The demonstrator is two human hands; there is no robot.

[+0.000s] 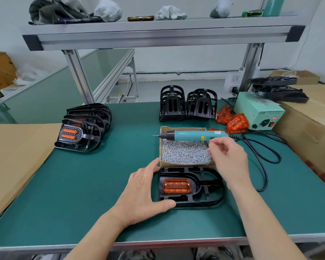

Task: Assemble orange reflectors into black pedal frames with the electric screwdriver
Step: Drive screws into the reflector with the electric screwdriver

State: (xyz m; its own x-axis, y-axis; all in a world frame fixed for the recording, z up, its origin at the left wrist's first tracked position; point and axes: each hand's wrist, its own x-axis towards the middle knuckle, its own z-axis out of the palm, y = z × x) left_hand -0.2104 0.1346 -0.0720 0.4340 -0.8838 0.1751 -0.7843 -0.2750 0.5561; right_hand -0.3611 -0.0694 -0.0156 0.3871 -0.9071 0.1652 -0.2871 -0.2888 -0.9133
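Note:
A black pedal frame (210, 184) lies flat near the table's front, with an orange reflector (176, 185) seated in its left end. My left hand (141, 192) grips that left end, thumb at the near corner and fingers at the far corner. The teal electric screwdriver (191, 135) rests across the far rim of a cardboard box of screws (184, 152), tip pointing left. My right hand (229, 160) hovers over the box's right side, just below the screwdriver's handle. Its fingers are loosely bent, and I see nothing between them.
Assembled pedals (83, 132) are stacked at the left and empty black frames (188, 106) at the back. Loose orange reflectors (233, 119) lie beside the green power unit (257, 111). The screwdriver's cable (265, 162) loops at the right. Cardboard boxes (308, 128) flank the table.

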